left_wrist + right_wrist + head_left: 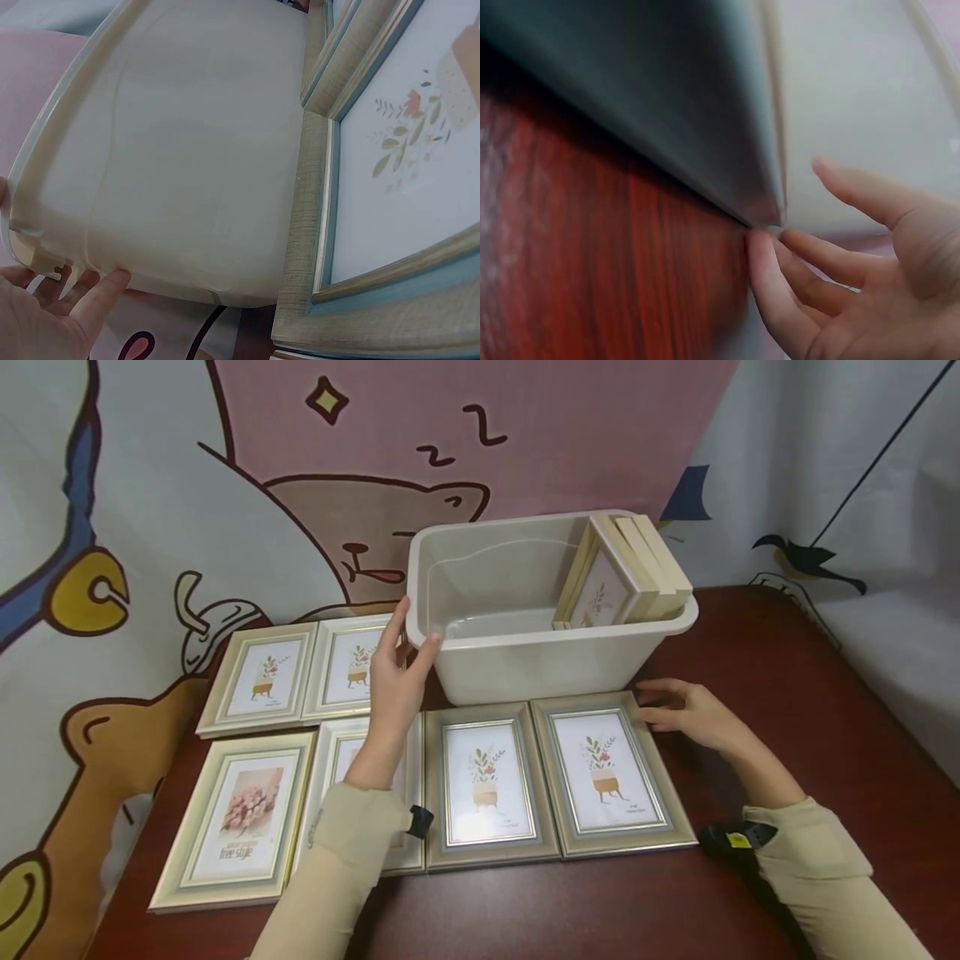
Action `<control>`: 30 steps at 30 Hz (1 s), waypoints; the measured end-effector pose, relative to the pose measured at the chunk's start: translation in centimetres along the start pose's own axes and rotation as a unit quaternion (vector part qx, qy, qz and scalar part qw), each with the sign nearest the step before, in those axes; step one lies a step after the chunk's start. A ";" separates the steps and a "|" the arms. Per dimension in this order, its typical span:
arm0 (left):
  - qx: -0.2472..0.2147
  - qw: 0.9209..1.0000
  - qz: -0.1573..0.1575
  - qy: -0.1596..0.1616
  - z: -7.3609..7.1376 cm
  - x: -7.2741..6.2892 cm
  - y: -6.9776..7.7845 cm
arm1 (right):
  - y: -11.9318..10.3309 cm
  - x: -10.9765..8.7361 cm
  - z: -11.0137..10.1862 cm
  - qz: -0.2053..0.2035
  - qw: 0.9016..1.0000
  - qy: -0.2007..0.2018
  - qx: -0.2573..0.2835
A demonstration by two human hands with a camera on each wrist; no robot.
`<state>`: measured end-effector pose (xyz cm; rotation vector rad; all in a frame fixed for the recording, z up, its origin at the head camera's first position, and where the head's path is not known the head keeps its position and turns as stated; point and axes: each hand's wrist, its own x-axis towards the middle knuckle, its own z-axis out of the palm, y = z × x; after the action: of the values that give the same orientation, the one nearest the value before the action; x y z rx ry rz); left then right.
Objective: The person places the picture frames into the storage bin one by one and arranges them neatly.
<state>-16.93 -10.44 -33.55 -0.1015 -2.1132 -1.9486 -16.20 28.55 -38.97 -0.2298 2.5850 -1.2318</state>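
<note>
A pale plastic bin (540,660) stands at the back of the dark red table. My left hand (397,685) holds its front left corner by the rim, thumb at the front and fingers round the left side; the left wrist view has this hand (56,311) at the bin's edge. My right hand (693,714) is at the far right corner of the rightmost picture frame (622,777). In the right wrist view, the fingertips of this hand (855,277) meet the frame's corner, with the thumb raised apart. Another silver-beige picture frame (487,785) lies directly left of it.
Several picture frames (607,585) stand at the bin's right end. More lie flat on the left, including a pink-pictured frame (236,818) and white frame (352,664), partly behind my left arm. A cartoon-printed cloth (360,452) hangs behind the table (825,693).
</note>
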 end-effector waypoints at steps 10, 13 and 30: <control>0.006 1.000 -0.003 0.001 -0.2 -0.1 -0.1 | 0.1 0.9 1.0 -0.036 0.996 -0.027 -0.076; 0.008 1.000 -0.002 0.001 -0.2 -0.1 0.0 | 0.0 0.8 1.0 -0.036 0.997 -0.019 -0.066; 0.008 1.000 -0.005 -0.003 0.0 0.0 0.0 | -0.7 -2.1 -1.6 -0.055 0.993 -0.005 0.101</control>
<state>-16.88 -10.45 -33.54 -0.0932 -2.1365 -1.9384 -14.71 29.82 -37.07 -0.3395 2.4457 -1.5140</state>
